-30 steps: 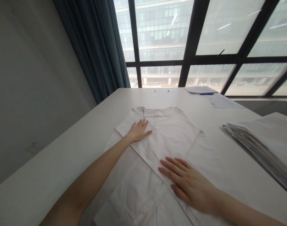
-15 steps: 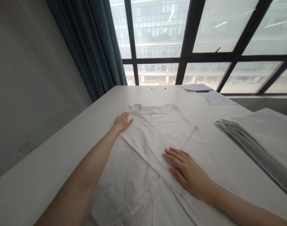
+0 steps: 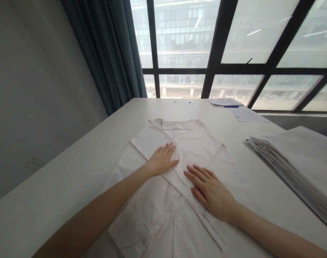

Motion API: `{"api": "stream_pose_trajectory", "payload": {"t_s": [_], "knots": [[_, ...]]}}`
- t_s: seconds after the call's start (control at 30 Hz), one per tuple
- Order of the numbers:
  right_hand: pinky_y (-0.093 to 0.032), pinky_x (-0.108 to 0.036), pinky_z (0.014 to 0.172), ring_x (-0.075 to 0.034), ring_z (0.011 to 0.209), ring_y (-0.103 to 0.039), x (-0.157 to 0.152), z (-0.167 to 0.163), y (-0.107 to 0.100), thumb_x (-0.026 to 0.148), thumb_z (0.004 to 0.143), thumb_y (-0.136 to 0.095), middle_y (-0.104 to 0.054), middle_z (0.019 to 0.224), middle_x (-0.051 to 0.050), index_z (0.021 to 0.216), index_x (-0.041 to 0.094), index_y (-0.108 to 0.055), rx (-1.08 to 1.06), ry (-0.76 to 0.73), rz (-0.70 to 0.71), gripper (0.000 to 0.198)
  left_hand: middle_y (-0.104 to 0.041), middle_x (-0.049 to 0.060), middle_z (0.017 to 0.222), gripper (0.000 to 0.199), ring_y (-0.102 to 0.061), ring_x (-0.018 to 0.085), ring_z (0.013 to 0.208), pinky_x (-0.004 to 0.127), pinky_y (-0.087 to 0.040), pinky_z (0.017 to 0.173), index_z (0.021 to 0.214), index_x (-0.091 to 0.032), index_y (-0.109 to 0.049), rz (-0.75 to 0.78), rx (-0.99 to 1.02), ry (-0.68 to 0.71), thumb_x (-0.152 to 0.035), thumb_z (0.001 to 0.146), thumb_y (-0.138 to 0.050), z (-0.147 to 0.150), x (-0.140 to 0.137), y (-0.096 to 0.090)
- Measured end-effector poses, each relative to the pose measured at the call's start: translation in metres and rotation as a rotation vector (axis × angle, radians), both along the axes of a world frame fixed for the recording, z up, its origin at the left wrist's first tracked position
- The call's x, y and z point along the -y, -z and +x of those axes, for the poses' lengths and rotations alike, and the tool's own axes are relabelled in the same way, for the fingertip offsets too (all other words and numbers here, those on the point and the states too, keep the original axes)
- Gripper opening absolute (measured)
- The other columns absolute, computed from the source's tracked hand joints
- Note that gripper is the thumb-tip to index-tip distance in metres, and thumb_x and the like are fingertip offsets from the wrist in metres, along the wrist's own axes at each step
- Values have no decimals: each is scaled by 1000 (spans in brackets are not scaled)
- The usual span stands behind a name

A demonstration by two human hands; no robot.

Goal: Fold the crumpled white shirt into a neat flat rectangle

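Note:
A pale white-pink garment [image 3: 195, 143] lies spread on the white table, its neck end pointing away from me. One of its sleeves is folded diagonally across the body, running from upper left to lower right. My left hand [image 3: 163, 159] rests flat on the upper part of that folded sleeve, fingers extended. Lower and to the right, my right hand [image 3: 210, 191] lies palm down on the cloth beside the sleeve's lower stretch, fingers slightly apart. Neither hand grasps anything. The garment's near end runs out of view at the bottom.
On the right of the table [image 3: 104, 143] sits a stack of folded white cloth [image 3: 300, 154]. Papers [image 3: 225, 102] and a blue pen [image 3: 231, 106] lie at the far right. A dark curtain [image 3: 109, 53] and windows stand behind; a wall is at left.
My left hand has moved right and slightly nearer, from the garment's left shoulder edge onto the middle of the folded sleeve. My right hand has stayed almost in place.

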State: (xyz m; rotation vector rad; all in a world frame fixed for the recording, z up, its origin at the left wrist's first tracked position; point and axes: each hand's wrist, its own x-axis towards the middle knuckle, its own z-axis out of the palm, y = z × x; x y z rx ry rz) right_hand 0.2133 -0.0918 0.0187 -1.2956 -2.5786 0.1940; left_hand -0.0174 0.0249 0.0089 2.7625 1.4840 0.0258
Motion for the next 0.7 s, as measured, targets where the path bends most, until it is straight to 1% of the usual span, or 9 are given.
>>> {"api": "stream_pose_trajectory", "payload": {"t_s": [0.1,0.27,0.4,0.47,0.53,0.6,0.7], "knots": [[-31,-48,114,-23,141,-34,0,0,1,28,95,-44,-41,152,-7,145,23,-45,-25,4,3,50,-19,14,159,72,-15,25,148,42,-16,117,153,-14,-21,-26,38,33,-59,97,-23,-3,6,-1],[-35,-47,111,-23,137,-42,-2,3,0,26,95,-43,-49,146,-7,139,24,-52,-76,23,16,44,-17,12,160,72,-14,24,149,43,-15,118,153,-17,-21,-45,32,27,-61,97,-24,-12,1,-5],[-39,-47,108,-24,130,-50,-7,8,-2,24,95,-44,-59,137,-8,129,20,-60,-89,60,63,39,-15,12,160,71,-13,25,149,44,-16,118,153,-17,-21,-51,-13,-57,-60,97,-24,-25,-7,-7],[-41,-48,106,-24,125,-55,-10,11,-1,22,94,-44,-63,131,-8,123,21,-64,-108,73,91,36,-15,13,160,69,-15,26,148,45,-17,117,153,-17,-23,-32,-20,-117,-59,98,-24,-30,-9,-6],[-43,-48,104,-23,120,-58,-13,13,1,19,91,-45,-66,127,-8,119,22,-66,-141,85,111,35,-17,15,160,68,-16,27,148,46,-17,117,152,-15,-24,-11,-21,-138,-56,98,-24,-31,-7,-5],[-42,-49,104,-24,120,-59,-16,15,5,18,89,-45,-66,126,-8,118,22,-66,-171,102,110,36,-18,15,159,66,-16,27,148,46,-16,117,152,-15,-25,-11,-18,-87,-54,99,-23,-25,0,-5],[-35,-55,108,-25,124,-56,-21,18,10,16,86,-44,-65,128,-8,118,23,-64,-230,153,66,39,-20,14,159,67,-17,25,148,44,-17,117,152,-16,-24,-16,13,66,-56,99,-20,-6,20,-6]]}}
